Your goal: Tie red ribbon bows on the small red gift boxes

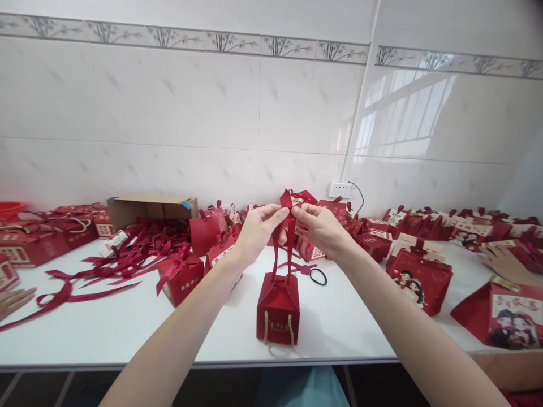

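Note:
A small red gift box (278,311) with twisted cord handles stands upright near the table's front edge. From its top a dark red ribbon (290,254) runs up in two strands to my hands. My left hand (265,226) pinches the ribbon's upper part between thumb and fingers. Close beside it, my right hand (316,226) pinches the same ribbon, thumbs nearly touching. A ribbon end sticks up above the fingertips. On the table just behind the box lie a black elastic loop (318,276) and a loose piece of red ribbon.
A heap of red ribbons (156,243) spills from an open cardboard carton (153,200) at the left. Many red gift boxes line the wall, and several stand at the right (418,277). Another person's hand (14,302) rests at the left edge. A power strip (341,190) is on the wall.

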The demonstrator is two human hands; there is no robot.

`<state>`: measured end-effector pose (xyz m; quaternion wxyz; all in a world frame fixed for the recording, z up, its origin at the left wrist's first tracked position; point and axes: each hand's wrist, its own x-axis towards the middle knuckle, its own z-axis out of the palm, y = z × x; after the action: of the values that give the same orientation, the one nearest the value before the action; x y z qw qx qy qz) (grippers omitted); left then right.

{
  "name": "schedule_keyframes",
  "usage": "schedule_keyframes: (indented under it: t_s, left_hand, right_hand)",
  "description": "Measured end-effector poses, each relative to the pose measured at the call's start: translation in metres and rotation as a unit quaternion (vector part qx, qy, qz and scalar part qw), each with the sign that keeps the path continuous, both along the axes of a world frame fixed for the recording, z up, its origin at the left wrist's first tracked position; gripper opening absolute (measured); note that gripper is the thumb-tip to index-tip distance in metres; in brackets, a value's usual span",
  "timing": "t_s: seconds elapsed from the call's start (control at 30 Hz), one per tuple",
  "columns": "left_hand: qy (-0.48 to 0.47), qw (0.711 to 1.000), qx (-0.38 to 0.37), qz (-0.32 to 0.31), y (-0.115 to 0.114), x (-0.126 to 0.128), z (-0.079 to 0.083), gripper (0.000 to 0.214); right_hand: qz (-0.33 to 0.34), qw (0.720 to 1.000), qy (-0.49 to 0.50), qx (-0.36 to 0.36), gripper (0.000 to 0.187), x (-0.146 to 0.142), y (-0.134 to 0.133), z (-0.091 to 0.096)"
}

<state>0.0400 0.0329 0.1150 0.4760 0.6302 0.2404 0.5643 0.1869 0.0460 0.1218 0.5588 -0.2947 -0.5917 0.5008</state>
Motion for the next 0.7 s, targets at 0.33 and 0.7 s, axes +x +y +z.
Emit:
schedule_keyframes:
  t_s: [0.33, 0.7]
  left_hand:
    - [-0.093, 0.995, -0.029, 0.024, 0.009, -0.004, -0.007, 0.017]
    - [0.162, 0.940, 0.252, 0.164, -0.003, -0.015, -0.009, 0.017]
  right_hand:
    - [-0.132, 0.931, -0.115, 0.321, 0.018, -0.004, -0.013, -0.025]
    - [0.091, 0.996, -0.010, 0.012, 0.031, -0.005, -0.009, -0.029]
